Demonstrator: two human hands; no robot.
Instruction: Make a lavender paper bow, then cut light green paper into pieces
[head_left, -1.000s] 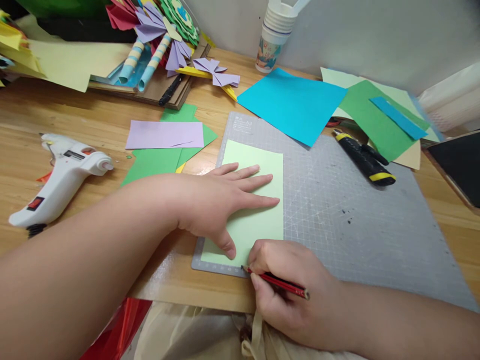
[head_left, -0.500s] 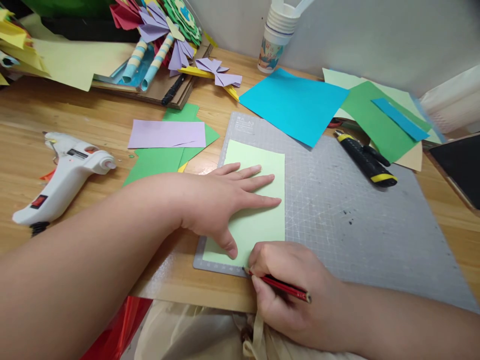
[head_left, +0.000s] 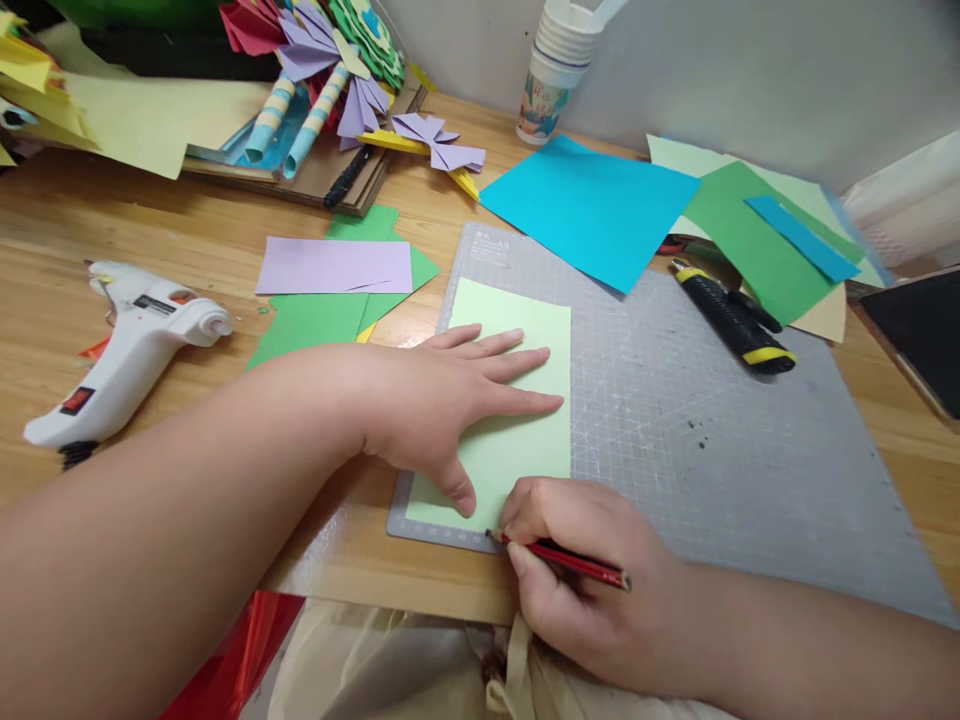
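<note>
Fingers spread, my left hand [head_left: 457, 400] lies flat on a sheet of light green paper [head_left: 517, 450], pressing it against the grey cutting mat [head_left: 675, 500]. My right hand [head_left: 585, 580] is closed around a short red and black pencil [head_left: 577, 562]. The pencil's dark tip points left and sits at the bottom edge of the paper, beside the mat's ruler marks. Part of the paper's lower right corner is hidden behind my right hand.
A white glue gun [head_left: 142, 340] lies at left, near purple paper [head_left: 337, 265] over green pieces. Blue paper [head_left: 585, 210] and a black-yellow utility knife [head_left: 735, 320] rest across the mat's far side. Stacked paper cups [head_left: 551, 90] stand by the wall. Paper crafts [head_left: 307, 90] fill the back left.
My right hand and the pencil have shifted very slightly, the pencil's back end moving a little right and up. My left hand and the paper have stayed in place.
</note>
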